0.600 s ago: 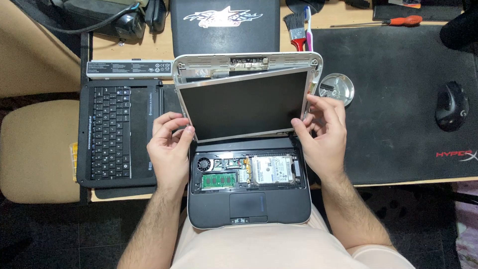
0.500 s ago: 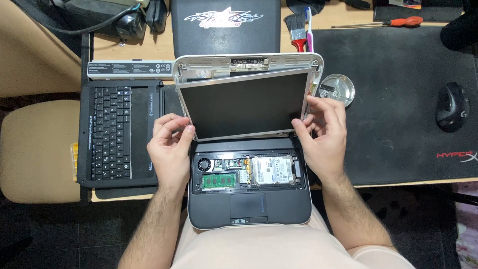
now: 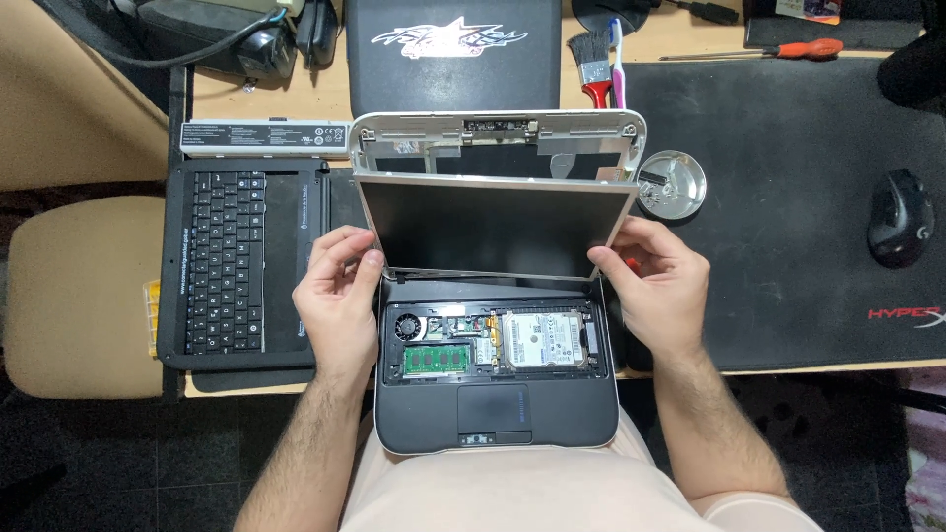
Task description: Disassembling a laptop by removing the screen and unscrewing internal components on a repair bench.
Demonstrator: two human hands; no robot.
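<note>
Fingers of both my left hand [image 3: 337,291] and right hand [image 3: 655,286] are still pinching the loosened panel [image 3: 498,225], barely moved, freeing it from the lid [image 3: 498,133].

It looked like a home repair desk: a wooden table [image 3: 266,99] carried a dismantled laptop [image 3: 496,379], a removed keyboard [image 3: 219,261], a screwdriver [image 3: 778,49], a brush [image 3: 593,67], a screw dish [image 3: 672,184], and a computer mouse [image 3: 899,217].
</note>
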